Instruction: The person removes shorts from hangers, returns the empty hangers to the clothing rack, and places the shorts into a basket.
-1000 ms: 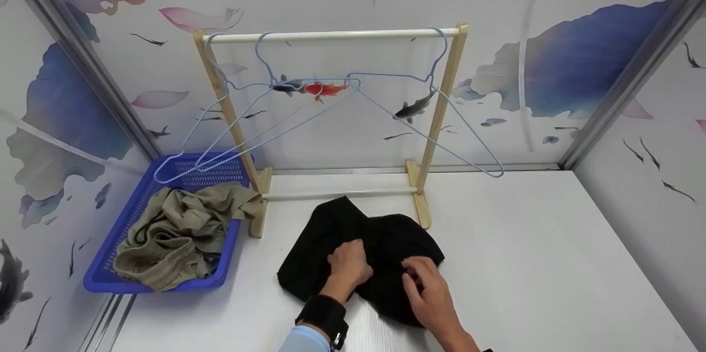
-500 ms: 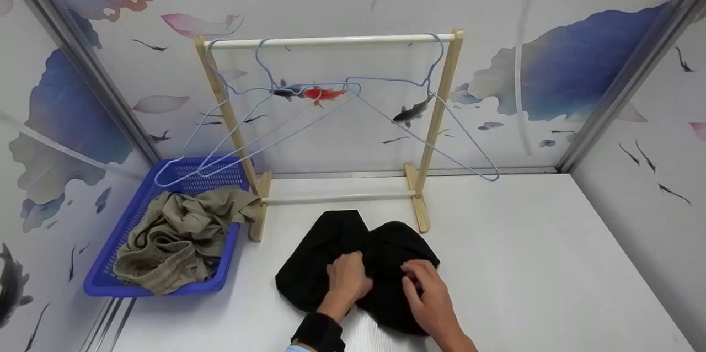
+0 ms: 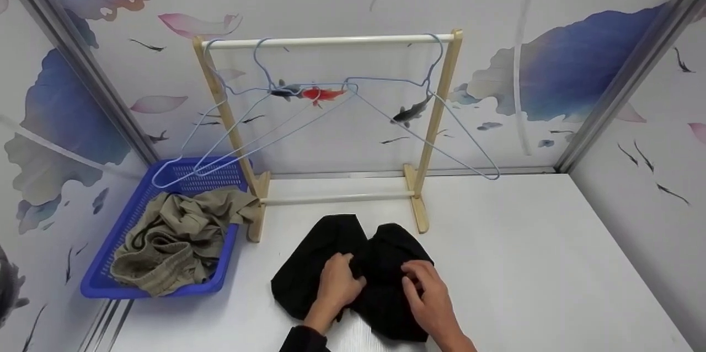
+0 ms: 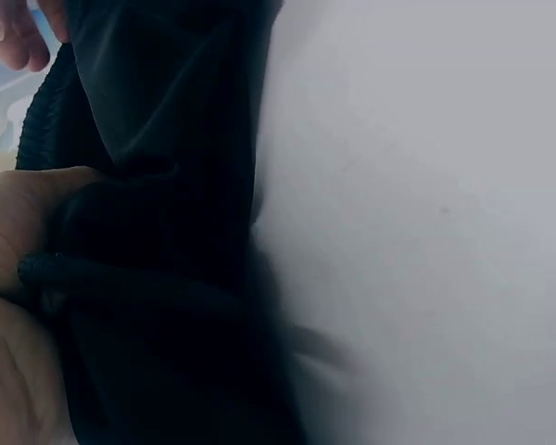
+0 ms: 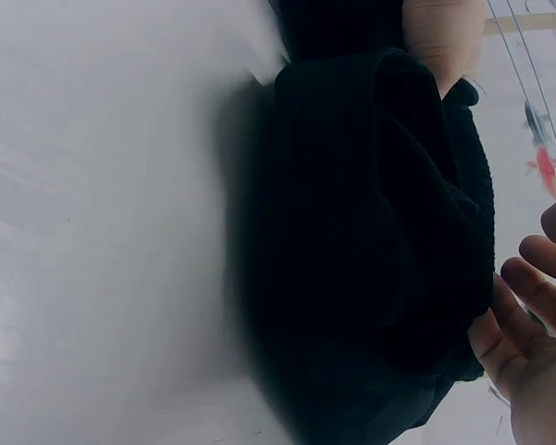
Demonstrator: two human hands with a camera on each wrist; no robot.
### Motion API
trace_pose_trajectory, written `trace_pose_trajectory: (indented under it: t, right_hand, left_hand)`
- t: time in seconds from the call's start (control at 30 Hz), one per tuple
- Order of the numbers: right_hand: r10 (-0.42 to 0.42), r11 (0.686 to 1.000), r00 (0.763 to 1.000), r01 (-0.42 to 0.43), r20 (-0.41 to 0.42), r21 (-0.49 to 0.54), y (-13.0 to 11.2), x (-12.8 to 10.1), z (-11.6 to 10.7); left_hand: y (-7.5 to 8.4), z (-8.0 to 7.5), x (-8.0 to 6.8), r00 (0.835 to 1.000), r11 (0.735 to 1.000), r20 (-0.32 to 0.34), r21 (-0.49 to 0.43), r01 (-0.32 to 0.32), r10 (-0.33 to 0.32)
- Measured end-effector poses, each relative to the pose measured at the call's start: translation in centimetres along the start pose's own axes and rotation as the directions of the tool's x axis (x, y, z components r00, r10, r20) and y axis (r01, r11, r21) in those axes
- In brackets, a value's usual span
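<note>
black garment [image 3: 353,275] is lying bunched on the white table [image 3: 524,264], left hand [image 3: 337,287] and right hand [image 3: 427,292] both pinching its folds to gather it.

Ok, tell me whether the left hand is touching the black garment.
Touching. In the left wrist view the left hand has its fingers curled round a bunched fold of the black garment; the head view agrees.
</note>
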State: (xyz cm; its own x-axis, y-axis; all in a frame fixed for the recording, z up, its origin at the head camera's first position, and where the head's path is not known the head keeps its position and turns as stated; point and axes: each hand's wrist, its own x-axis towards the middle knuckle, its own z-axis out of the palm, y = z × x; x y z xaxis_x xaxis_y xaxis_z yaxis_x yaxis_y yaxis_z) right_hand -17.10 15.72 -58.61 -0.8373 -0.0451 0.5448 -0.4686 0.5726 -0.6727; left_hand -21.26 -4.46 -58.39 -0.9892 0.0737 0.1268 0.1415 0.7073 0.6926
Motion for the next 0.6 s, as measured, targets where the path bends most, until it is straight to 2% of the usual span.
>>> trace_pose_trajectory:
  t: [0.23, 0.47, 0.6]
  right_hand:
    - [-0.035, 0.999, 0.999, 0.036, -0.026, 0.019, 0.0, 0.2, 0.0]
    - [0.008, 0.999, 1.0, -0.007, -0.02, 0.047, -0.2, 0.4, -0.2]
    - [0.007, 0.999, 1.0, -0.007, -0.023, 0.037, -0.2, 0.4, -0.2]
  left_hand:
    - [-0.2, -0.2, -0.3, 0.994, 0.999, -0.102, -0.022, -0.03, 0.028]
    - [0.0, -0.9, -0.6, 0.978, 0.993, -0.177, -0.028, -0.114, 0.107]
    - [0.3, -1.4, -0.8, 0.975, 0.993, -0.197, -0.042, -0.111, 0.1]
